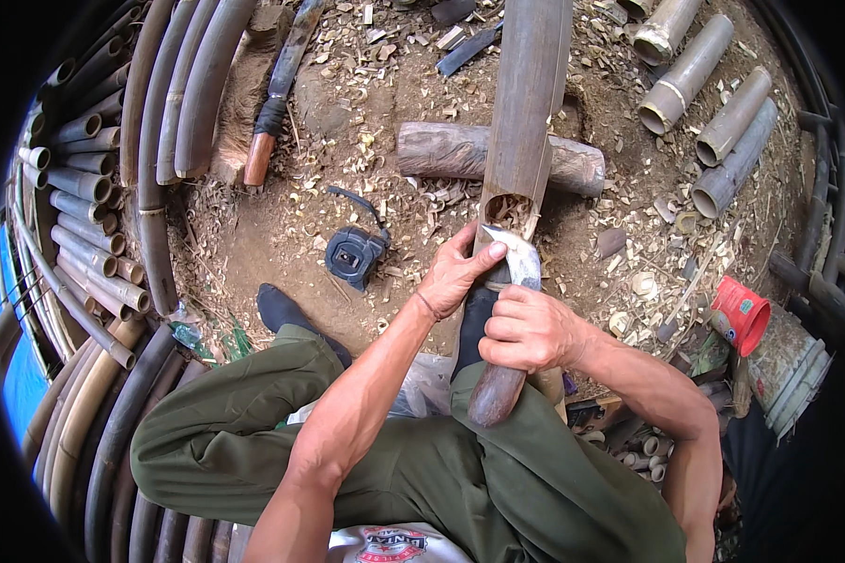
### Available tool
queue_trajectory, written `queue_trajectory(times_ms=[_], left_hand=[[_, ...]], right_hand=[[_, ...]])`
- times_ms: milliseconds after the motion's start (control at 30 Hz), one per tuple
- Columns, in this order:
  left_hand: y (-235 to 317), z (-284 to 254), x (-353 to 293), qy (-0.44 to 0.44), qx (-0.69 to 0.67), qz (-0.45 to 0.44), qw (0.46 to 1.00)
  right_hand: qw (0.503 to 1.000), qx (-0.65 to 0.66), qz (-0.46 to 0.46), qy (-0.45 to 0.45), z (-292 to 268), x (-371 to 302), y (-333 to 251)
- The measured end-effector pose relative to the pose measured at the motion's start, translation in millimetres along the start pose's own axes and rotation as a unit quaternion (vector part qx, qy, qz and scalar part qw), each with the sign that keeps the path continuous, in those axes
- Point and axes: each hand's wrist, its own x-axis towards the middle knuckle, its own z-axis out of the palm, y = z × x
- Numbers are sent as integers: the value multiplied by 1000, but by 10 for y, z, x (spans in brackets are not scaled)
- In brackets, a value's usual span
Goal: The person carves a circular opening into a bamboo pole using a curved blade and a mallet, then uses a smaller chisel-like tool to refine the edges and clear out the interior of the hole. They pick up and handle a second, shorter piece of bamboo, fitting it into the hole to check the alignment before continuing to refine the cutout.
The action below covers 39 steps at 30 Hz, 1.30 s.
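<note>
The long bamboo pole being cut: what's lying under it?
A short log lies crosswise under the bamboo pole, propping it above chip-strewn dirt. The log's middle is covered by the pole. The left hand and right hand, gripping a knife, hide the pole's near end.

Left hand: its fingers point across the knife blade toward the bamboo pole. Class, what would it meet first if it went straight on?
The left hand already touches the knife blade; just past it comes the bamboo pole, though depth is unclear.
</note>
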Motion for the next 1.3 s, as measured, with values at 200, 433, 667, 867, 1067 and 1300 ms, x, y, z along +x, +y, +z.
queue_trajectory(times_ms=[200,433,667,867,1067,1300], left_hand=[[-66,61,-4,73,174,57,980],[10,35,-73,5,80,49,996],[303,317,-29,54,132,-17,990],[187,388,143,134,204,-11,970],[61,298,194,176,201,-20,963],[175,355,101,149,211,-69,964]], right_hand=[[997,-65,-29,-7,70,-45,183],[990,51,91,90,-204,117,92],[778,268,294,487,-604,417,138],[804,197,310,467,-548,338,303],[754,289,359,468,-597,495,398],[764,319,414,379,-735,561,602]])
